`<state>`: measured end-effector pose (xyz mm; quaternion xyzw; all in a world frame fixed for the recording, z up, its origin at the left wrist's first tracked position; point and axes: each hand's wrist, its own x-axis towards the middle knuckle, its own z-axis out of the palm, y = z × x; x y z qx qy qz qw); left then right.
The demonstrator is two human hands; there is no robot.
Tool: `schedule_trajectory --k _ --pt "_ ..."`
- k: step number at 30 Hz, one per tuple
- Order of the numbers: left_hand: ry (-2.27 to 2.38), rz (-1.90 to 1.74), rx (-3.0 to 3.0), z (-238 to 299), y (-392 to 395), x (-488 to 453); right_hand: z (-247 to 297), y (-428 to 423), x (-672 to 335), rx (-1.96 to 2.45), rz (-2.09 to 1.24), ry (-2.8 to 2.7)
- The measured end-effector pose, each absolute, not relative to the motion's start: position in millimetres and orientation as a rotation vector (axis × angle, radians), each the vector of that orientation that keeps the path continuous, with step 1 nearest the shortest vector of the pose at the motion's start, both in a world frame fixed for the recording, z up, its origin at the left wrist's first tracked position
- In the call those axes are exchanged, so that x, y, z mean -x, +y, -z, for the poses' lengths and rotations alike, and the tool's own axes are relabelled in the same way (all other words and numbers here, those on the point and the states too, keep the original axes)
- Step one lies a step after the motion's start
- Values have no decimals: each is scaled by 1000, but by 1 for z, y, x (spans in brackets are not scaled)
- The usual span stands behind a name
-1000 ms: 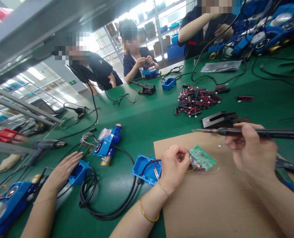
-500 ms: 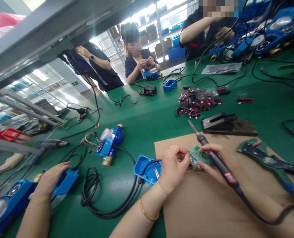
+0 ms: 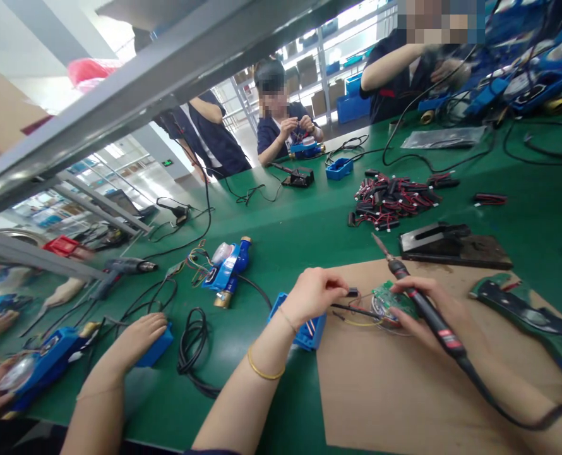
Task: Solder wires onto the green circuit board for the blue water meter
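Observation:
My left hand [image 3: 315, 296] pinches a small black part [image 3: 352, 292] with thin wires, left of a green circuit board [image 3: 394, 299]. My right hand [image 3: 425, 308] is closed on the circuit board and also grips a black soldering iron [image 3: 427, 313], whose tip points up and left, clear of the board. Thin coloured wires [image 3: 357, 321] run from the board toward a black cable end over the cardboard sheet [image 3: 380, 392]. Partly hidden behind my left wrist lies an open blue housing [image 3: 315, 332].
A soldering iron stand [image 3: 454, 246] and green-handled pliers [image 3: 522, 309] lie beyond and right. Black parts with red wires [image 3: 394, 197] are heaped behind. A blue water meter [image 3: 228, 268] and coiled cable [image 3: 193, 344] lie left. A co-worker's hand [image 3: 143, 335] rests on a blue box [image 3: 155, 347].
My left hand has drawn back left from the circuit board, with the small black part now showing in its fingers. The view has shifted, so most things appear farther right.

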<state>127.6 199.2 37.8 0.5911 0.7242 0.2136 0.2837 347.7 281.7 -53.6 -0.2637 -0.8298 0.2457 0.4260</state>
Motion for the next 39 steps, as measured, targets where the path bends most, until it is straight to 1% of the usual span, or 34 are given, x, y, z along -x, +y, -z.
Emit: schedule_trajectory --k 3,8,10,14,19,25,33,35,39 --pt "1807 -413 -1661 -35 212 -123 55 282 -346 661 -587 -2078" --pt "1594 -363 -1641 -36 217 -117 52 281 -347 679 -633 -2104" --pt "1633 -374 -1631 -34 215 -117 52 282 -347 674 -640 -2106" --pt "1822 -573 -1598 -27 213 -121 54 283 -346 655 -630 -2079" --pt "1592 -761 -1335 -21 211 -120 51 280 -345 680 -654 -2085" --pt "1489 -714 -1387 -20 209 -107 48 279 -347 680 -699 -2110" --pt "1485 -925 -1461 -23 202 -107 50 278 -344 717 -719 -2097" --pt "1473 -1046 -1357 -25 202 -107 50 278 -344 714 -717 -2089" --pt "1608 -1420 -1104 -29 203 -102 51 279 -343 688 -713 -2074"
